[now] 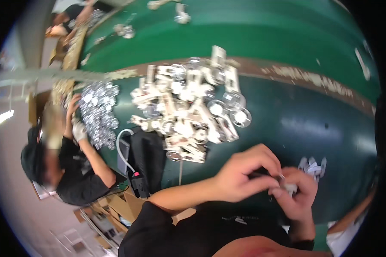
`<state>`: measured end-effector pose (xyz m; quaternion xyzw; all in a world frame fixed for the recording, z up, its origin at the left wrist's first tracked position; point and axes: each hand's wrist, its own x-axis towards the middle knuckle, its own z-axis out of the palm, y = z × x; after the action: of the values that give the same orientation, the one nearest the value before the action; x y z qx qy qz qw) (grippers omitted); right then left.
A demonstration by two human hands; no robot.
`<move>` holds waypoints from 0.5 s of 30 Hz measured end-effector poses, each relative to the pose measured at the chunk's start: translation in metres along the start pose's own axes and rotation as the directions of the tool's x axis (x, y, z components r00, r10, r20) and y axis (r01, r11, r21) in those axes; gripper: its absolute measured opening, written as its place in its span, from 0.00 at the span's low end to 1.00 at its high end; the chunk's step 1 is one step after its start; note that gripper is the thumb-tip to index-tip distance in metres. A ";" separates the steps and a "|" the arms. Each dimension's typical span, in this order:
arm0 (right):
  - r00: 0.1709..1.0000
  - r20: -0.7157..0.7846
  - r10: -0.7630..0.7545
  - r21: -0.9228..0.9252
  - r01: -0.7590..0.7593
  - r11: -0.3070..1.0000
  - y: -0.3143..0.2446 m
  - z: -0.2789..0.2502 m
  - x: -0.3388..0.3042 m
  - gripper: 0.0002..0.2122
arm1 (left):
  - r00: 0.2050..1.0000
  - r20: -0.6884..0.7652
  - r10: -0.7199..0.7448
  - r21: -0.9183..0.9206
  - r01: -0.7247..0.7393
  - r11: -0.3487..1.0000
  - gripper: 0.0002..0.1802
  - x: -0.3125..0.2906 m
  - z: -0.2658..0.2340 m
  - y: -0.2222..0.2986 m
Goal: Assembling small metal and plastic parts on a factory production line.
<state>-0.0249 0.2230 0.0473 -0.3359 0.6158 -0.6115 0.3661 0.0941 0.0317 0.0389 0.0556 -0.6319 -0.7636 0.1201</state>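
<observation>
Close together over the near side of the dark green table, my two hands meet fingertip to fingertip. My left hand is closed in a pinch, and what its fingertips hold is mostly hidden. Curled around a small whitish piece, my right hand is closed beside it; the kind of piece is too blurred to tell. Just beyond the right hand lies a little heap of pale grey-white parts. Farther left stands a large pile of white plastic pieces with round clear discs.
A pile of shiny clear round parts lies at the left, where a co-worker in black reaches in. A black cloth or bag with a white cable lies near the pile. Beyond a brown ledge runs a green surface.
</observation>
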 end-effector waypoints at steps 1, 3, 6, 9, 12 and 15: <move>0.995 -0.042 0.087 0.123 -0.081 0.989 0.000 0.001 0.004 0.09 | 1.000 -0.020 0.020 -0.045 -0.021 0.999 0.11 -0.001 -0.006 -0.008; 0.971 -0.180 0.159 0.363 -0.085 0.928 -0.009 -0.003 0.014 0.05 | 0.971 -0.139 -0.193 -0.347 0.134 0.928 0.12 -0.010 -0.008 -0.004; 0.898 -0.405 0.173 0.465 0.039 0.884 -0.011 -0.017 0.013 0.11 | 0.930 -0.218 -0.297 -0.262 0.237 0.936 0.11 0.008 -0.007 -0.006; 0.889 -0.414 0.197 0.556 0.075 0.828 -0.009 -0.022 0.013 0.11 | 0.919 -0.215 -0.332 -0.258 0.274 0.926 0.18 0.015 -0.001 -0.018; 0.908 -0.389 0.153 0.515 0.077 0.854 0.002 -0.019 0.011 0.11 | 0.895 -0.216 -0.390 -0.225 0.343 0.912 0.16 0.017 0.005 -0.018; 0.914 -0.377 0.152 0.514 0.070 0.855 0.001 -0.017 0.010 0.09 | 0.893 -0.199 -0.403 -0.205 0.364 0.909 0.15 0.018 0.007 -0.015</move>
<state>-0.0448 0.2232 0.0455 -0.0782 0.4980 -0.8018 0.3208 0.0730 0.0366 0.0265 0.2603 -0.5253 -0.8088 0.0454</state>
